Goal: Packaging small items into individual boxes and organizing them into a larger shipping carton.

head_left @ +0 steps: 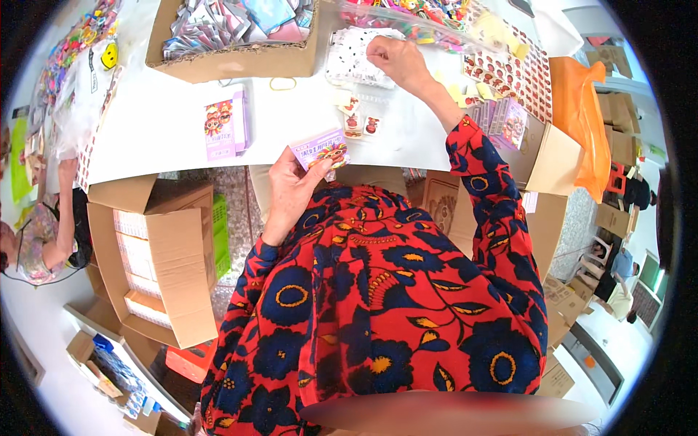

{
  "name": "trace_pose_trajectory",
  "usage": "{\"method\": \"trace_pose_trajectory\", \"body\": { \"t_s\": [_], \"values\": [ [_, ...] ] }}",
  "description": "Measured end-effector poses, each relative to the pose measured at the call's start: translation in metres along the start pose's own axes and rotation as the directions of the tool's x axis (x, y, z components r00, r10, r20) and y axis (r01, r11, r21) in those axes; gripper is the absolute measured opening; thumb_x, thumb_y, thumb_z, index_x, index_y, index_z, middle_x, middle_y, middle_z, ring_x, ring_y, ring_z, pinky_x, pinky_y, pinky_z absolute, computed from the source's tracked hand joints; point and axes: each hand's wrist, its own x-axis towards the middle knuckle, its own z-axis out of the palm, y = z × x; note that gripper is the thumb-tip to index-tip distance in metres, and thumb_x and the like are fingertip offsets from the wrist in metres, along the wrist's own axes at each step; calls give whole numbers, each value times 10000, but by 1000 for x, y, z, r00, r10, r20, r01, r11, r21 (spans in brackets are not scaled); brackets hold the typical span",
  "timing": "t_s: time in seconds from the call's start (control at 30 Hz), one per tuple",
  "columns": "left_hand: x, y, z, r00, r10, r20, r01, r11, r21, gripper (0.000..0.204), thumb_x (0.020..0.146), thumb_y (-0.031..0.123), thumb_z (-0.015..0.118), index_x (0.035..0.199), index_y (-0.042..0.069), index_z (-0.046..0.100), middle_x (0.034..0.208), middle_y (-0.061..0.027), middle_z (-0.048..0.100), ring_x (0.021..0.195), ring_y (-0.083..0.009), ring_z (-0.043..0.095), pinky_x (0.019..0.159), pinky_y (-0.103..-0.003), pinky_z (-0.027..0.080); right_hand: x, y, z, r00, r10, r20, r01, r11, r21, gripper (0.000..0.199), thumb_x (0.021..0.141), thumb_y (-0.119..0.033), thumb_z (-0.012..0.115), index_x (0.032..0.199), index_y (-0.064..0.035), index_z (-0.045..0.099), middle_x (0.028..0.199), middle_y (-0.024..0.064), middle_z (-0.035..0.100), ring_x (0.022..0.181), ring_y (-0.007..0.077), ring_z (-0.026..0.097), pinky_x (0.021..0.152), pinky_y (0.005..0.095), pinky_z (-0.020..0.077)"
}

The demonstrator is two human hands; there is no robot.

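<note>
My left hand (289,190) grips a small purple printed box (325,150) just over the near table edge, thumb across its front. My right hand (401,64) reaches forward to a pile of small white pieces with black specks (350,57), fingers pinched at its right side. Whatever lies between those fingertips is too small to make out. Between the hands, small character stickers (352,125) lie on the white table (280,120). Left of the held box lie flat purple cartons (220,131).
A cardboard box (233,69) full of small packets stands at the back. Behind the speckled pile is a clear tray (429,33) of colourful pieces. Sticker sheets (520,80) and finished-looking purple boxes (507,120) lie right. An open carton (182,280) stands lower left; another person's arm (64,225) shows far left.
</note>
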Motion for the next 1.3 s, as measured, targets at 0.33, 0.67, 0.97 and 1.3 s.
{"method": "trace_pose_trajectory", "body": {
  "t_s": [0.33,0.67,0.97,1.3],
  "values": [
    [-1,-5,3,1000,-9,1,9,1000,-27,290,823,37,663,1077,-36,545,957,-66,647,861,-91,589,758,-245,491,2,-10,19,987,-20,159,39,993,-115,72,779,-139,613,845,-111,616,704,51,650,668,241,636,596,361,498],
    [1,0,5,1000,-15,2,14,999,41,282,820,35,663,1071,-32,551,951,-61,648,846,-89,589,747,-243,494,-9,-3,18,979,-190,75,203,949,-240,178,772,-104,598,949,-118,577,805,81,646,768,275,630,629,398,508],
    [1,-6,3,1000,4,5,-4,1000,25,285,825,50,662,1074,-33,550,957,-65,650,854,-94,591,761,-250,492,-10,-4,11,963,-267,40,268,935,-231,94,781,-94,550,809,-102,640,805,69,647,780,255,629,657,376,513],
    [7,4,13,999,-10,35,8,999,33,312,824,47,659,1094,-43,531,988,-80,645,891,-105,591,795,-261,487,-17,16,-26,993,-76,-96,85,991,102,152,831,-198,627,934,-107,691,756,58,658,651,150,620,601,277,488]
  ]
}}
